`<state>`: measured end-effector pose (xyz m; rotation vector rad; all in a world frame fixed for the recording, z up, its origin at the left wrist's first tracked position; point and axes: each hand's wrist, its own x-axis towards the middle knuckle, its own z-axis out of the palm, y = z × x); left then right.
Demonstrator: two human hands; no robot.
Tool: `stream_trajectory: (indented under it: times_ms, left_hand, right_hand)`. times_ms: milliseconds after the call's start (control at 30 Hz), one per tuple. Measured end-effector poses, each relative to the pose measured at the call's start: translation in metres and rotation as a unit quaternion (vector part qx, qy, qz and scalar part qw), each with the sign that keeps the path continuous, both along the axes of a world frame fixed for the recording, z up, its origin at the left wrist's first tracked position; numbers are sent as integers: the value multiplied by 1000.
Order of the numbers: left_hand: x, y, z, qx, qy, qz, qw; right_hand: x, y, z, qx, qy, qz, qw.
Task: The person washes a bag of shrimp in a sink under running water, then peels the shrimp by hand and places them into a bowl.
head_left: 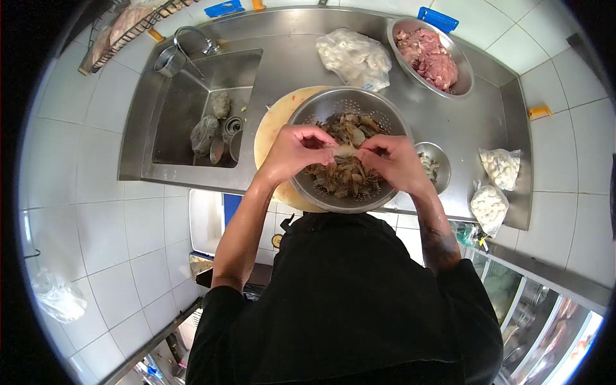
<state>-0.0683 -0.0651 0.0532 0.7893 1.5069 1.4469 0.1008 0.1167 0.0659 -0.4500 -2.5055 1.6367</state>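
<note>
1. Shrimp, small, pale and translucent (347,151), spans the gap between the two hands, its long axis seemingly side to side; which end is the head cannot be told. The left hand (296,153) pinches its left end between thumb and fingers, the right hand (393,160) its right end, so neither is clearly nearer.
2. Directly beneath lies a heap of brown, spindly-legged, glossy-shelled shrimp (346,183), in a round, perforated steel colander (350,206).
3. Under the colander, jutting out to the left, is a round, cream-coloured board (273,138), its surface stained.
4. Just beside the colander, right of the right hand, a small, smooth steel bowl (447,173) holds pale, curved pieces (428,165).
5. Farther off, a crinkled clear bag of whitish lumps (353,56) lies near a wide steel bowl (467,80) of moist pink meat (430,59).
</note>
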Motion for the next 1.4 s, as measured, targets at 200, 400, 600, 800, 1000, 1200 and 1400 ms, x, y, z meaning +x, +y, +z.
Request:
stream_trajectory:
  times_ms: [200, 400, 600, 800, 1000, 1200, 1400]
  left_hand:
    - [-7, -15, -13, 3, -42, 18, 999]
    - [39, 11, -35, 154, -10, 35, 987]
    - [86, 40, -25, 122, 441, 184, 870]
    - [118, 61, -40, 42, 514, 253, 819]
    - [139, 42, -12, -48, 571, 248, 781]
    - [156, 42, 4, -108, 550, 260, 786]
    - [137, 59, -24, -33, 583, 272, 765]
  right_hand:
    - [3, 15, -4, 172, -13, 22, 985]
    - [-18, 5, -1, -135, -40, 69, 988]
    - [-30, 79, -57, 74, 184, 314, 929]
    - [-68, 142, -89, -226, -64, 404, 884]
    - [-71, 103, -82, -62, 238, 409, 879]
    - [-57, 76, -42, -18, 142, 385, 912]
    - [-55, 80, -24, -41, 41, 334, 941]
